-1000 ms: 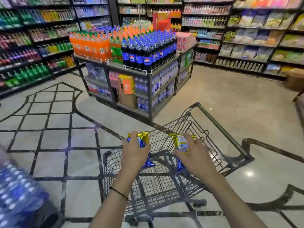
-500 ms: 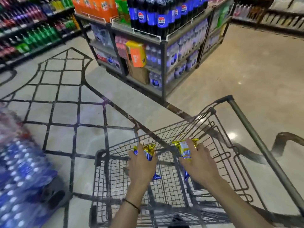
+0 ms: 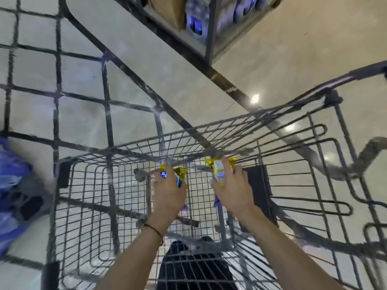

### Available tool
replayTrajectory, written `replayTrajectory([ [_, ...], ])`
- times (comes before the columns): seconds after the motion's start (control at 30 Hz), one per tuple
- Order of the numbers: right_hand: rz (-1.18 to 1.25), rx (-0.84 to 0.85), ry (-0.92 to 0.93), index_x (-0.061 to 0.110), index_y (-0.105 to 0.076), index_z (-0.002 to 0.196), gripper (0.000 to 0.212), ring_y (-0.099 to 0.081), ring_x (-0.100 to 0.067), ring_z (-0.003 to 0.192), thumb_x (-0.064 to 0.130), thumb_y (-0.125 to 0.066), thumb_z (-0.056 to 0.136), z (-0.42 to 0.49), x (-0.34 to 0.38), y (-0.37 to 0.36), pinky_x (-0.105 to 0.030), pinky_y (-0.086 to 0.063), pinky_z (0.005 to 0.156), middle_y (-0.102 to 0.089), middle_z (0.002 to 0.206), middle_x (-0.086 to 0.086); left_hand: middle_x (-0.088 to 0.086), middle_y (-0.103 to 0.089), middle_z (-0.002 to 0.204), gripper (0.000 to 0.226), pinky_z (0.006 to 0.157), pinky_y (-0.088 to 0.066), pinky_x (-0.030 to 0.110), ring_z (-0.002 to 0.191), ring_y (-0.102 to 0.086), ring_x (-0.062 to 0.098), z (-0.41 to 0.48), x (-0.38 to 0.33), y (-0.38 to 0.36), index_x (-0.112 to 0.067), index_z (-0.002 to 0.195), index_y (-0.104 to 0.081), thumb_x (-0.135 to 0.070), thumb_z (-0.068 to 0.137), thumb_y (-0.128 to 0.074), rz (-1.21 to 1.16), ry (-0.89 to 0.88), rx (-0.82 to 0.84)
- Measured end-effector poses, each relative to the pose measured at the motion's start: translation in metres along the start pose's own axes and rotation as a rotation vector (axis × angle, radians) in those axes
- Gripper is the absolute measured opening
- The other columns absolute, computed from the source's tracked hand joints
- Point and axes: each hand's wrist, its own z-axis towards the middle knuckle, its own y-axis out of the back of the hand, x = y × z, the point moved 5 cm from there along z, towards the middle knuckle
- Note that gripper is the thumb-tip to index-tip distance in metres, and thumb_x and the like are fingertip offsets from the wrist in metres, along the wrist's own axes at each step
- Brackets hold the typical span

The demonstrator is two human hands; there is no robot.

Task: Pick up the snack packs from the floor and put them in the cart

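Both my hands are down inside the grey wire cart (image 3: 88, 164), close to its mesh bottom. My left hand (image 3: 168, 195) is shut on a gold and blue snack pack (image 3: 181, 173), whose top sticks out past my fingers. My right hand (image 3: 232, 191) is shut on a yellow and gold snack pack (image 3: 218, 172) with a white label. The two packs are side by side, a little apart, near the middle of the basket. Whether they touch the cart's bottom I cannot tell.
A display shelf (image 3: 209, 32) with bottles and a cardboard box stands just beyond the cart. A blue wrapped bundle of bottles (image 3: 12, 191) lies on the floor at the left. The cart's handle bar (image 3: 356, 74) runs along the right. The tiled floor (image 3: 79, 114) has dark lines.
My view has tipped down and closer over the cart. Both hands have gone lower into the basket, still holding their packs.
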Motion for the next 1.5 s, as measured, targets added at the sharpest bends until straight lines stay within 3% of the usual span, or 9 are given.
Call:
replayTrajectory([
  [0.13,-0.017,0.032,-0.011,0.029,-0.019,0.148,0.071,-0.036,-0.039,0.124,0.045,-0.058,0.090,0.048,-0.011,-0.064,-0.045,-0.047,0.080,-0.036,0.138,-0.017,0.027,-0.028,0.146,0.069,0.091,-0.048,0.050,0.122,-0.046,0.046,0.051,0.011,-0.057,-0.019,0.151,-0.023,-0.033,0.095,-0.061,0.011,-0.024,0.057],
  [0.33,-0.042,0.016,-0.037,0.026,-0.028,0.145,0.069,-0.042,-0.040,0.119,0.041,-0.063,0.087,0.097,-0.030,-0.127,-0.045,-0.045,0.085,-0.042,0.130,-0.018,0.028,-0.036,0.141,0.059,0.088,-0.050,0.056,0.116,-0.050,0.051,0.108,0.022,-0.118,-0.018,0.139,-0.034,-0.037,0.089,-0.060,0.001,0.033,-0.022],
  [0.53,-0.050,0.041,-0.085,0.030,-0.023,0.148,0.075,-0.039,-0.039,0.124,0.040,-0.064,0.087,0.120,-0.042,-0.159,-0.045,-0.044,0.089,-0.037,0.139,-0.018,0.021,-0.013,0.158,0.072,0.093,-0.047,0.051,0.127,-0.037,0.048,0.127,0.023,-0.155,-0.021,0.151,-0.021,-0.043,0.093,-0.058,0.058,0.089,-0.016],
  [0.67,-0.070,0.081,-0.109,0.031,-0.016,0.150,0.075,-0.036,-0.038,0.127,0.043,-0.059,0.090,0.117,-0.044,-0.156,-0.045,-0.044,0.087,-0.034,0.140,-0.016,0.017,-0.017,0.155,0.074,0.092,-0.045,0.050,0.127,-0.037,0.045,0.122,0.017,-0.151,-0.027,0.151,-0.020,-0.046,0.091,-0.059,0.071,0.090,0.049],
  [0.8,-0.080,0.077,-0.066,0.030,-0.017,0.150,0.070,-0.041,-0.037,0.121,0.041,-0.056,0.093,0.107,-0.038,-0.131,-0.048,-0.047,0.088,-0.038,0.134,-0.015,0.011,-0.029,0.148,0.062,0.090,-0.050,0.050,0.127,-0.040,0.039,0.104,0.013,-0.120,-0.025,0.146,-0.028,-0.042,0.093,-0.056,0.125,0.033,0.051],
  [0.9,-0.154,0.052,0.023,0.028,-0.018,0.149,0.066,-0.043,-0.034,0.120,0.041,-0.052,0.094,0.092,-0.023,-0.101,-0.046,-0.050,0.087,-0.041,0.134,-0.013,0.009,-0.041,0.142,0.047,0.098,-0.047,0.048,0.126,-0.044,0.034,0.088,0.010,-0.086,-0.021,0.138,-0.042,-0.035,0.095,-0.052,0.200,-0.042,0.054],
  [1.0,-0.263,0.043,0.118,0.023,-0.028,0.146,0.060,-0.046,-0.032,0.116,0.042,-0.050,0.094,0.075,-0.004,-0.068,-0.046,-0.049,0.090,-0.047,0.129,-0.012,0.009,-0.046,0.140,0.047,0.104,-0.043,0.047,0.127,-0.044,0.032,0.070,0.004,-0.049,-0.019,0.139,-0.044,-0.034,0.096,-0.051,0.298,-0.124,0.068],
  [1.23,-0.461,0.014,0.282,0.021,-0.047,0.133,0.043,-0.051,-0.030,0.116,0.041,-0.046,0.095,0.028,0.069,0.026,-0.042,-0.048,0.087,-0.055,0.127,-0.007,0.015,-0.041,0.147,0.048,0.111,-0.033,0.053,0.138,-0.033,0.038,0.010,-0.025,0.056,-0.017,0.141,-0.043,-0.035,0.096,-0.049,0.446,-0.176,0.096],
  [1.5,-0.515,-0.046,0.439,0.017,-0.052,0.130,0.045,-0.052,-0.033,0.111,0.036,-0.050,0.090,-0.038,0.149,0.138,-0.045,-0.051,0.084,-0.059,0.119,-0.010,0.014,-0.034,0.151,0.053,0.112,-0.032,0.051,0.138,-0.031,0.035,-0.059,-0.046,0.192,-0.019,0.143,-0.039,-0.043,0.097,-0.050,0.397,-0.227,-0.113],
])
